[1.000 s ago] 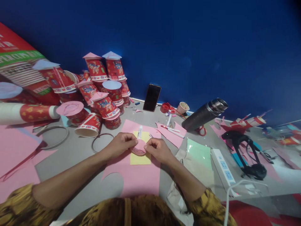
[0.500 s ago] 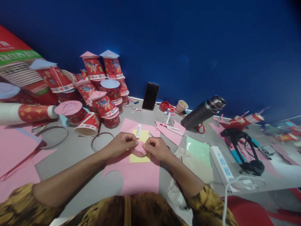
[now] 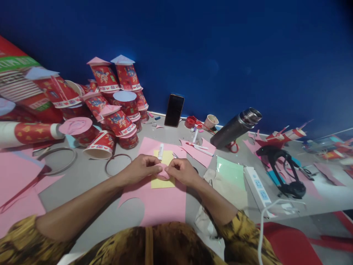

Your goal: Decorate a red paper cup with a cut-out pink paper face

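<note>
A small rounded piece of pink paper [image 3: 163, 174] is pinched between my two hands over the middle of the table. My left hand [image 3: 142, 166] grips its left edge with thumb and forefinger, and my right hand [image 3: 182, 171] does the same on the right. Fingertips cover parts of its rim. Beneath lies a yellow sheet [image 3: 163, 184], on top of a larger pink sheet [image 3: 165, 206] with a curved cut-out at its lower left. A white glue stick [image 3: 160, 151] rests just beyond my fingers. Metal tips, perhaps of scissors, show beside my right hand.
Stacked red paper cups [image 3: 120, 121] with paper tops crowd the left. A phone [image 3: 174, 110] leans against the blue wall. Markers [image 3: 197, 146], a dark flask [image 3: 235, 127], a power strip [image 3: 257, 187] and a black strapped device [image 3: 285, 171] are to the right.
The pink piece shows less of its face than before and looks more tilted or curled between my fingers. Both hands keep hold of it. The whole view has shifted slightly.
</note>
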Motion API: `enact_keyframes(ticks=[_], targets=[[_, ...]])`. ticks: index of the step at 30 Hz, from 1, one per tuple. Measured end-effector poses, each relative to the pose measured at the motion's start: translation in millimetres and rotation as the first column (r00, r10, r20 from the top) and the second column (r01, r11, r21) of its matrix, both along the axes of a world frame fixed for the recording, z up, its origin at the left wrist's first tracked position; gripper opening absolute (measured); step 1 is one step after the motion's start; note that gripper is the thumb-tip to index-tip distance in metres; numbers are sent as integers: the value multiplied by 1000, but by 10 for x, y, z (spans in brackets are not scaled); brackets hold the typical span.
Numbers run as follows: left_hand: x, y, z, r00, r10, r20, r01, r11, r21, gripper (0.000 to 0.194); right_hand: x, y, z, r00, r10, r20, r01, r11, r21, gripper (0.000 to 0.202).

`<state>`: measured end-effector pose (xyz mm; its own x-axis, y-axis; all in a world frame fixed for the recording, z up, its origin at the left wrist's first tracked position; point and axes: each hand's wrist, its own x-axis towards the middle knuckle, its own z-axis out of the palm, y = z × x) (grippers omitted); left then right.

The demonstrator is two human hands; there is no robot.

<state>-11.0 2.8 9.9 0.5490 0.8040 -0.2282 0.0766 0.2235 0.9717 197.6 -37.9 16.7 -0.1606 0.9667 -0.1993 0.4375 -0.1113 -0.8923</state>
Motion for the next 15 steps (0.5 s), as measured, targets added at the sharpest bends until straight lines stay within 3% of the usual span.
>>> enact_keyframes(ticks=[5,11,15], targets=[[-1,-3,18,1000,6,18,-6,1000,-10,25,6,-14,9,1000,1,-14,-1,1000,10,20],[-18,-4,0,997,28,67,-27,999,-24,28,56,-49,30,978,-18,-210,22,1000,17,29],[-22,-2,-9,997,28,76,-25,999,-39,27,20,-87,83,987,1,-162,10,998,69,27]])
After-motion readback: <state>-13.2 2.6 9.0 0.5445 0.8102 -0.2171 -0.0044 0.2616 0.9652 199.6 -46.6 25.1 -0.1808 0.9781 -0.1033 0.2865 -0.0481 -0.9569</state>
